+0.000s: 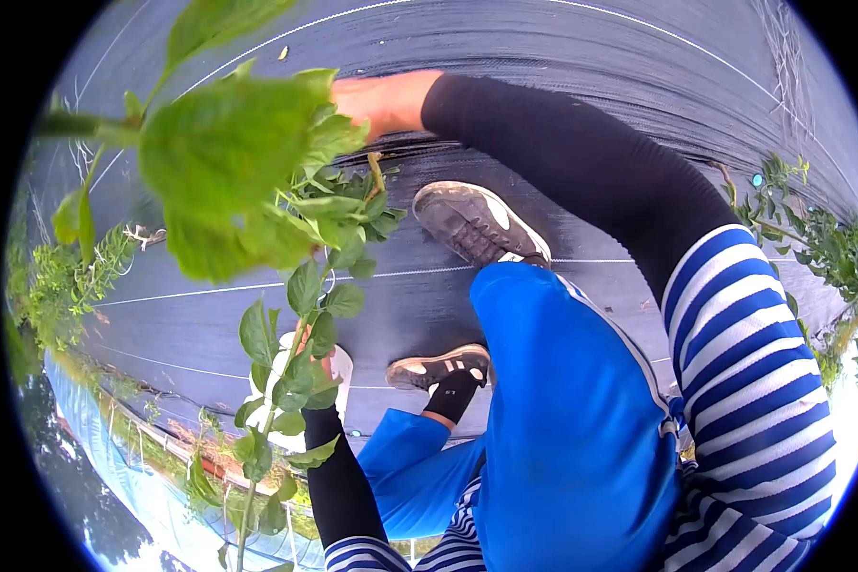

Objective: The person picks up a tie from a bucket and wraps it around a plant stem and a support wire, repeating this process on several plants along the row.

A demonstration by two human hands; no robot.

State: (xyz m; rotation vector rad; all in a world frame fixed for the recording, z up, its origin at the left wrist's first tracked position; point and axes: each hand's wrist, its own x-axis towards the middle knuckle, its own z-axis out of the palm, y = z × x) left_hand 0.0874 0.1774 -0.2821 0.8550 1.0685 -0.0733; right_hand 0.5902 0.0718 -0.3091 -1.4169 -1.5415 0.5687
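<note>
Left hand (303, 337) and right hand (377, 101) reach into the plant (296, 379), perhaps steadying it; leaves (229, 143) screen both grips, whose closure I cannot tell.

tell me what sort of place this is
Probably an outdoor crop plot or garden, though I can't tell the crop. Black woven-looking sheeting with thin white lines covers the ground, leafy green plants grow from it, and pale blue plastic sheeting runs along one edge.
</note>
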